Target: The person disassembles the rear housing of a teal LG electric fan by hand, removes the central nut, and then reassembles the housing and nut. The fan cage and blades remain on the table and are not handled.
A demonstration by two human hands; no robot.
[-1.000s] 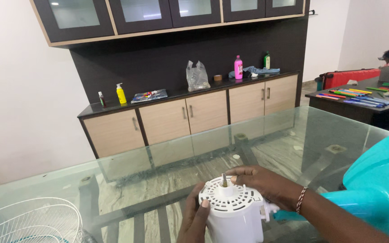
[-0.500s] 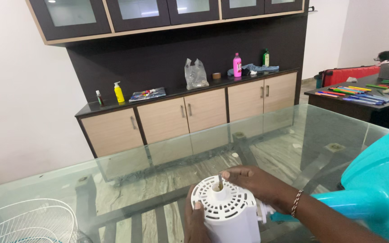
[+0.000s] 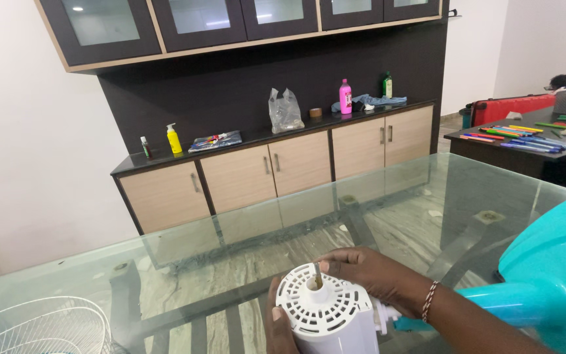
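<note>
White wire fan guard (image 3: pixel 37 328) near left on glass table (image 3: pixel 244 255). One white fan motor housing (image 3: pixel 325 318) near centre, shaft (image 3: pixel 317 275) pointing up and far. Left hand (image 3: pixel 278 324) grips housing's left side; right hand (image 3: pixel 371 275) wraps its right, fingertips at shaft, nearer it. One teal fan base (image 3: pixel 551 275) right.

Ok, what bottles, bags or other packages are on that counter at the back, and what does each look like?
Yellow pump bottle: counter's left end, upright, white pump.
Small dark bottle: just left of it, white cap.
Flat packet: lying right of the yellow bottle, multicoloured.
Clear plastic bag: mid-counter, crumpled, standing.
Pink bottle: right of centre, upright.
Dark green bottle: further right, upright.
</note>
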